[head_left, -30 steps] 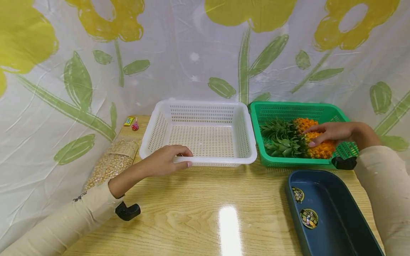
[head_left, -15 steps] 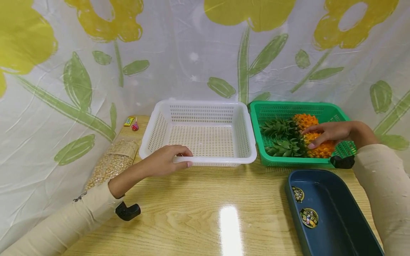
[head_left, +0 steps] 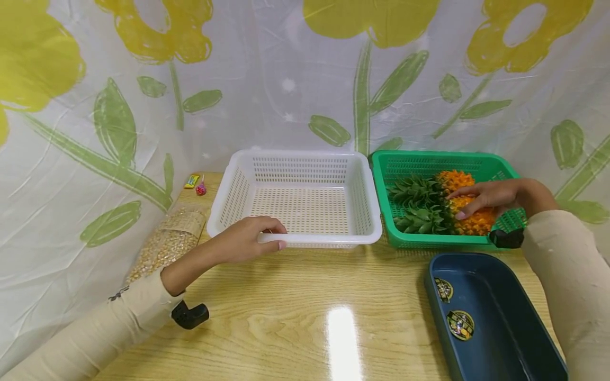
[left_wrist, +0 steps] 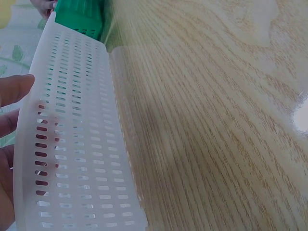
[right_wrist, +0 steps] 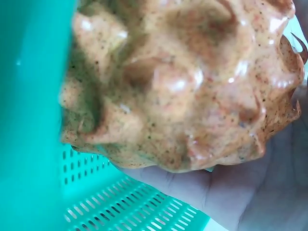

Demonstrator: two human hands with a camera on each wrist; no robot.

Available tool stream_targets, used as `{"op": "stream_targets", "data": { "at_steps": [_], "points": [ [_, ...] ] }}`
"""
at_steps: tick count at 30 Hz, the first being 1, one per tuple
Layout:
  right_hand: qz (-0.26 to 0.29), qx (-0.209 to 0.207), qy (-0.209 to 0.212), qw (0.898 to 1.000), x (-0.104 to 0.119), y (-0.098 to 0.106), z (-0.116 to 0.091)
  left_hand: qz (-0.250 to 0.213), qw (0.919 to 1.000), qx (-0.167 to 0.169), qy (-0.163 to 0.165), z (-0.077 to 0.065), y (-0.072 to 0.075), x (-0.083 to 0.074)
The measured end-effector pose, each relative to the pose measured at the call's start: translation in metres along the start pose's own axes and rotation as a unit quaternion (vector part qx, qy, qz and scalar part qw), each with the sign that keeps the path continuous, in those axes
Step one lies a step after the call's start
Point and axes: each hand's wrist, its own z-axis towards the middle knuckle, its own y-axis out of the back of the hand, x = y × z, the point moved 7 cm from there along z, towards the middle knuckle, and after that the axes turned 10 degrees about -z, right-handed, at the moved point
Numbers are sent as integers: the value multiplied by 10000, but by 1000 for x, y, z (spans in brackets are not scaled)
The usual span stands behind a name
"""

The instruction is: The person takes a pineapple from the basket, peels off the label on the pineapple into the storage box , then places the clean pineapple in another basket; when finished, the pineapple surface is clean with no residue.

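My left hand [head_left: 248, 237] grips the near rim of the white plastic basket [head_left: 367, 238], thumb outside and fingers inside. In the left wrist view, its fingers show at the rim of the same perforated basket [left_wrist: 82, 125]. Two orange pineapples with green leafy crowns lie side by side in the green basket [head_left: 438, 242]. My right hand [head_left: 500, 194] holds the nearer pineapple [head_left: 476, 221], its fingers reaching between it and the farther pineapple [head_left: 455, 180]. The right wrist view shows the bumpy pineapple skin [right_wrist: 178, 86] close up, against the palm [right_wrist: 231, 197].
A dark blue tray [head_left: 505, 317] with two round stickers stands at the front right. A bag of corn kernels [head_left: 164, 248] lies at the left, partly behind my left arm. Behind it are a small yellow packet [head_left: 191, 181] and a lollipop [head_left: 201, 188]. A flowered cloth hangs behind the baskets.
The right hand and the nearer pineapple have shifted slightly left within the green basket. My left hand and the white basket have stayed in place.
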Motion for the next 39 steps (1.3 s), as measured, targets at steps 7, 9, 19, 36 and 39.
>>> {"op": "stream_targets", "data": {
  "at_steps": [7, 9, 19, 36, 39],
  "points": [
    [-47, 46, -117, 9999, 1, 5, 2, 11, 10000, -2, 1, 0, 0, 1],
    [-30, 38, -213, 9998, 0, 6, 3, 10, 10000, -4, -2, 0, 0, 1],
    [-185, 86, -482, 9986, -2, 8, 5, 14, 10000, 25, 17, 0, 0, 0],
    [-336, 88, -142, 9993, -6, 7, 6, 11, 10000, 39, 16, 0, 0, 1],
    [-338, 69, -147, 9993, -6, 7, 7, 16, 10000, 25, -13, 0, 0, 0]
  ]
}}
